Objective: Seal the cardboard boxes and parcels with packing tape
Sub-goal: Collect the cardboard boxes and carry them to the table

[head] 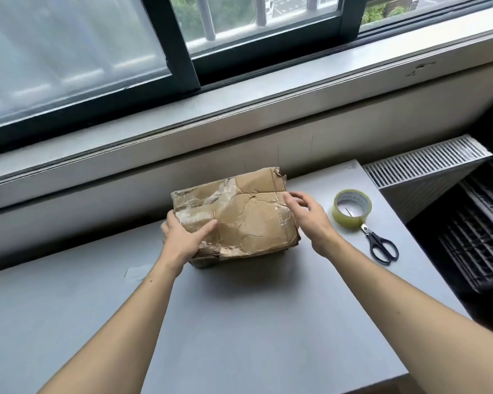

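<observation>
The crumpled cardboard box (239, 217), patched with old clear tape, sat closed near the middle of the surface's (239, 322) far edge. The left hand (182, 237) gripped its near-left corner, thumb laid across the top and fingers down the left side. The right hand (306, 216) was at the box's right edge with fingers relaxed and spread; whether they touched the cardboard could not be told. Toward the far-right corner lay a tape roll (352, 209), with scissors (379, 243) beside it, blade tips inside the roll's hole. A radiator (427, 163) stood past the right edge.
</observation>
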Demonstrator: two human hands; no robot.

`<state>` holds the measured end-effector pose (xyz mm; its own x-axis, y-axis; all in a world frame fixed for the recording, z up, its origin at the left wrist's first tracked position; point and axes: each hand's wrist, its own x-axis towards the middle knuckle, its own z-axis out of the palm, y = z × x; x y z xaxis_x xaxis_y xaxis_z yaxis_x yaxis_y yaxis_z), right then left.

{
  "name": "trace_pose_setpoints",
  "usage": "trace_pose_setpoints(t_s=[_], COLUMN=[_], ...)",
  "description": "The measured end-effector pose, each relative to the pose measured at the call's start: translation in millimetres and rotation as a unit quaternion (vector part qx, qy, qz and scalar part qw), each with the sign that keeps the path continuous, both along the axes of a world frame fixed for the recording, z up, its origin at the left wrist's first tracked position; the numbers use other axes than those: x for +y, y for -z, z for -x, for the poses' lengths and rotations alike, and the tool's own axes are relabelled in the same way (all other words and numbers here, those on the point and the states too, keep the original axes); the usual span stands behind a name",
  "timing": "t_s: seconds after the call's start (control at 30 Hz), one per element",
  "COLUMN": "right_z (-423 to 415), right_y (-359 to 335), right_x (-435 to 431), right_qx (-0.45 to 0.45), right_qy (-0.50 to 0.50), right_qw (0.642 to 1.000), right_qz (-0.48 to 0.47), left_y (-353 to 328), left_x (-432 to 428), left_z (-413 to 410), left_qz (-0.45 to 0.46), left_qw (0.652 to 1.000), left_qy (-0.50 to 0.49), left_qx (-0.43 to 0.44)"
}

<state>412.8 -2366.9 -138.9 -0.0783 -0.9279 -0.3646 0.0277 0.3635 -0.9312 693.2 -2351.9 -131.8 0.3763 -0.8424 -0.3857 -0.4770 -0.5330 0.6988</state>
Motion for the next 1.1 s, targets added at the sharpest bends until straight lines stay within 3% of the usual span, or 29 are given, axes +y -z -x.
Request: trace_pose_setpoints(t_s=[0.13, 0.27, 0.43, 0.67, 0.93, 1.1], right_z=[-0.4, -8.9, -23.8, -27.0, -39.3, -45.6], right_y=[1.3, -3.2, -4.7, -20.5, -46.7, -55.6], right_x=[-0.1, 1.9, 0.8, 20.7, 117.1, 226.4], right_qx=[-0.082, -0.139, -0.02, 0.031, 0.043, 0.035], right_qy=[0.059, 0.08, 0.041, 0.086, 0.184, 0.262], right_qw=[0.995, 0.987, 0.999, 0.996, 0.981, 0.963], right_qz=[0.007, -0.008, -0.001, 0.016, 0.045, 0.045], left_y=[-6.8, -17.1, -12.6, -34.3, -56.2, -48.2], left_x=[6.5, 11.8, 21.7, 28.8, 73.7, 126.3], left_z=[-1.3, 4.2, -5.4, -17.9, -10.7, 26.1], left_qz=[0.126, 0.127, 0.054, 0.089, 0.201, 0.203], left_qw=[0.99, 0.987, 0.994, 0.994, 0.978, 0.958], left_qy=[-0.049, -0.075, -0.089, -0.062, 0.055, 0.191], left_qx=[0.034, 0.061, 0.039, 0.004, 0.012, 0.072])
